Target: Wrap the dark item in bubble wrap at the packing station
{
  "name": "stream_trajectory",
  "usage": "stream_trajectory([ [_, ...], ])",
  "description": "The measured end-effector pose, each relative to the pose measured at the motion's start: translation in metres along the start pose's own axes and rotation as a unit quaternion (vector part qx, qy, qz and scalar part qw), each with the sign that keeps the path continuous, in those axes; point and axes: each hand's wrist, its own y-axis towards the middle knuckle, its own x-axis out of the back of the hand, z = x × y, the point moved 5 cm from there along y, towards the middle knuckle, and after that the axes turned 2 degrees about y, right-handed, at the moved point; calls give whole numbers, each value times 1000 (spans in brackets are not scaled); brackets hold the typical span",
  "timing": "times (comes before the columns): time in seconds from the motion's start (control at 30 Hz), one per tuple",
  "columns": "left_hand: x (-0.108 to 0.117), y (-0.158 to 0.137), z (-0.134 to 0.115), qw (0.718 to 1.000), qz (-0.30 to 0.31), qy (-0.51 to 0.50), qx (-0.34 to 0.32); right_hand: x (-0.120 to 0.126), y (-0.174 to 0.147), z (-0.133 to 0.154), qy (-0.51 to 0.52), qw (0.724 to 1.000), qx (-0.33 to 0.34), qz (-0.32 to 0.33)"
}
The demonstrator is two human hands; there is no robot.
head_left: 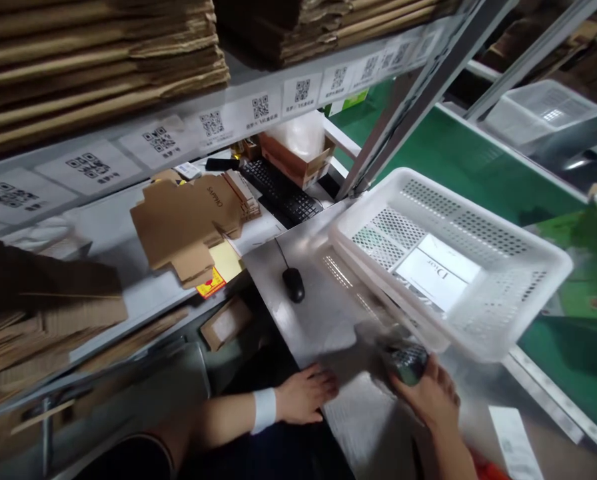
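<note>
Dark scanner (407,363) clamped in right hand (431,400) fingers; left hand (306,395) fingers spread flat on table (323,313).

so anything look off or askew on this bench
The white basket sits tilted, one end raised off the metal bench, with a white box inside. The right hand holds a dark, blurred object at its near edge.

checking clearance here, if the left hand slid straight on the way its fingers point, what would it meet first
The left hand lies flat on the metal table, fingers pointing right toward the right hand and the dark object it holds. That blurred object probably comes first; depth is unclear.
</note>
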Motion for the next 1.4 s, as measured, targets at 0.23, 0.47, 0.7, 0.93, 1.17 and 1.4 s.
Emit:
stream_trajectory([
  [0.23,6,1,1,999,29,-32,6,4,-70,55,-125,953,94,-258],
  [0.47,3,1,5,1000,14,-16,-2,-23,-166,99,-53,963,139,-224],
  [0.7,3,3,-1,999,2,44,-6,-54,-188,91,91,962,210,-146],
  [0.93,-2,-14,-6,993,-8,121,3,-107,-203,104,120,935,334,-26],
  [1.17,-7,-26,-6,992,-14,124,23,-4,-163,100,87,951,229,-191],
  [1.4,-3,-31,8,995,-9,94,-3,-47,-135,70,59,972,216,-66],
])
